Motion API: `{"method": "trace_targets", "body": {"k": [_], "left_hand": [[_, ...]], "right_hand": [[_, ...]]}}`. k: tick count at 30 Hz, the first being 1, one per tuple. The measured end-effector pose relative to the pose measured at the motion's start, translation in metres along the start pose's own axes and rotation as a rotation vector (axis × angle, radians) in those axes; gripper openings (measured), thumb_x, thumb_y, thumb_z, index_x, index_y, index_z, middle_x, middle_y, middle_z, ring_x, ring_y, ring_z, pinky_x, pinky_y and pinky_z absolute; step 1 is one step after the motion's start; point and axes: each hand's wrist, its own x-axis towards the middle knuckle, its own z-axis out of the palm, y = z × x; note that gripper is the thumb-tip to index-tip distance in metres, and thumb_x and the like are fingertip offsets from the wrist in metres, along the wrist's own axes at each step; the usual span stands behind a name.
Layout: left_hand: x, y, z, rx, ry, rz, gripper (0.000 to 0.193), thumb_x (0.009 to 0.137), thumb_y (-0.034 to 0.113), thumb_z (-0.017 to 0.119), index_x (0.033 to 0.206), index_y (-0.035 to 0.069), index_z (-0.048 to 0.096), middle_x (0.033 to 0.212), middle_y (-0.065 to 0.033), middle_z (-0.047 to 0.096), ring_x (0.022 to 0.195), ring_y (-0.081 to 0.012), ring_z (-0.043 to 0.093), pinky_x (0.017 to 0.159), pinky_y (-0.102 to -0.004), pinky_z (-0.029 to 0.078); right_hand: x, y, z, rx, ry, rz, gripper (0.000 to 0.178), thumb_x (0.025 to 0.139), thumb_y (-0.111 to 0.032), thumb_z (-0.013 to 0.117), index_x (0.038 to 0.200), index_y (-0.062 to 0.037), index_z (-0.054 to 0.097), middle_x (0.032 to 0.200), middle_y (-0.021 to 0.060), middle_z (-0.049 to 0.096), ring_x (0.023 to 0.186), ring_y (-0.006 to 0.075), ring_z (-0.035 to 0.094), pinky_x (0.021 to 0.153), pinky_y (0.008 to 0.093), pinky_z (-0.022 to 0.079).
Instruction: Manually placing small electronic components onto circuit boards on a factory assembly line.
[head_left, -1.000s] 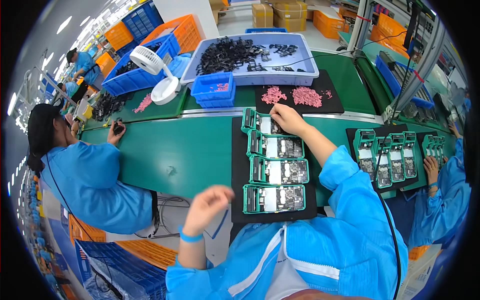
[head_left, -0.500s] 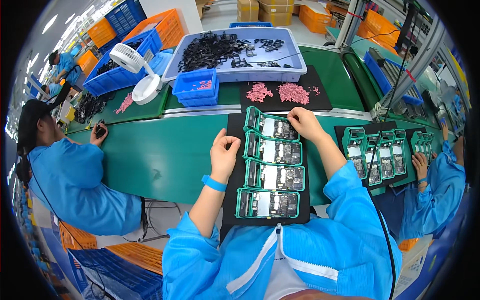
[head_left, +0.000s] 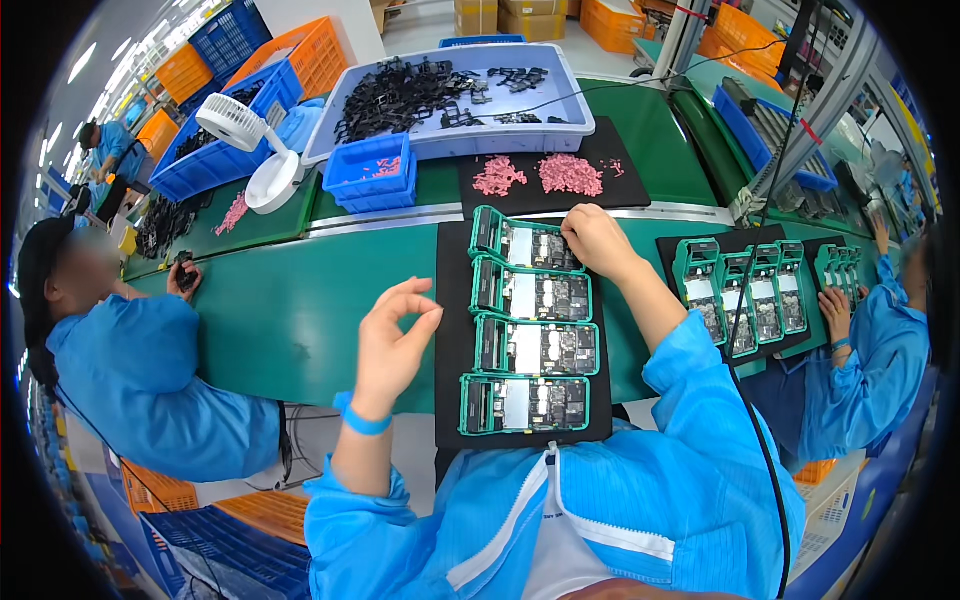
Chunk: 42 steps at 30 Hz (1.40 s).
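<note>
Four green-framed electronic units lie in a column on a black mat (head_left: 452, 300) in front of me, each with a bare circuit board. My right hand (head_left: 597, 243) is at the right end of the farthest unit (head_left: 530, 243). Its fingers are pinched together; whatever may be between them is too small to make out. My left hand (head_left: 392, 340), with a blue band on the wrist, hovers left of the mat. Its fingers are curved, with a gap between thumb and forefinger, and nothing shows in them. Nearest it is the second unit (head_left: 535, 293) from the far end.
Pink small parts (head_left: 570, 175) lie in piles on a farther black mat. Behind are a blue bin (head_left: 370, 185) and a pale tub (head_left: 470, 145) of black parts. A white fan (head_left: 275, 182) stands left. Co-workers sit on both sides; a black cable (head_left: 745, 400) hangs at right.
My left hand has moved left and nearer to me, away from the mat, and its fingers have spread. My right hand stays at the farthest unit. The whole view has shifted slightly.
</note>
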Motion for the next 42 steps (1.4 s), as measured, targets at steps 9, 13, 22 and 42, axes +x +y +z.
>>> {"method": "trace_targets", "body": {"k": [9, 13, 22, 42], "left_hand": [[-0.032, 0.130, -0.055, 0.186, -0.017, 0.372, 0.011, 0.067, -0.005, 0.066, 0.072, 0.004, 0.063, 0.091, -0.0098, 0.067, 0.107, -0.0317, 0.061, 0.104, -0.0539, 0.034], [0.016, 0.144, -0.029, 0.366, -0.169, 0.557, 0.010, 0.073, -0.001, 0.067, 0.078, 0.005, 0.061, 0.085, -0.0082, 0.063, 0.092, -0.0282, 0.062, 0.100, -0.0505, 0.039], [0.104, 0.054, 0.086, 0.462, -0.523, 0.688, 0.005, 0.075, 0.007, 0.066, 0.075, 0.003, 0.063, 0.076, -0.0122, 0.062, 0.078, -0.0315, 0.059, 0.072, -0.0405, 0.047], [0.100, 0.005, 0.164, 1.028, -0.574, 0.938, 0.010, 0.071, 0.014, 0.064, 0.063, 0.009, 0.063, 0.072, -0.0058, 0.063, 0.080, -0.0221, 0.060, 0.080, -0.0354, 0.043]], "right_hand": [[0.006, 0.004, 0.000, -0.236, -0.073, -0.159, 0.000, 0.073, -0.004, 0.059, 0.073, -0.0038, 0.059, 0.080, 0.0093, 0.059, 0.083, 0.0266, 0.057, 0.077, 0.0363, 0.048], [-0.003, 0.005, 0.001, -0.241, -0.080, -0.123, 0.004, 0.070, -0.003, 0.060, 0.073, -0.0043, 0.063, 0.085, 0.0072, 0.061, 0.087, 0.0247, 0.057, 0.079, 0.0351, 0.049], [-0.016, -0.006, -0.001, -0.150, 0.003, -0.074, 0.014, 0.068, -0.003, 0.062, 0.079, -0.0062, 0.071, 0.091, 0.0060, 0.063, 0.091, 0.0239, 0.058, 0.083, 0.0356, 0.048], [-0.038, 0.020, 0.024, 0.320, 0.379, 0.166, 0.020, 0.070, 0.004, 0.054, 0.081, -0.0060, 0.067, 0.086, 0.0090, 0.066, 0.087, 0.0287, 0.062, 0.078, 0.0374, 0.051]]}}
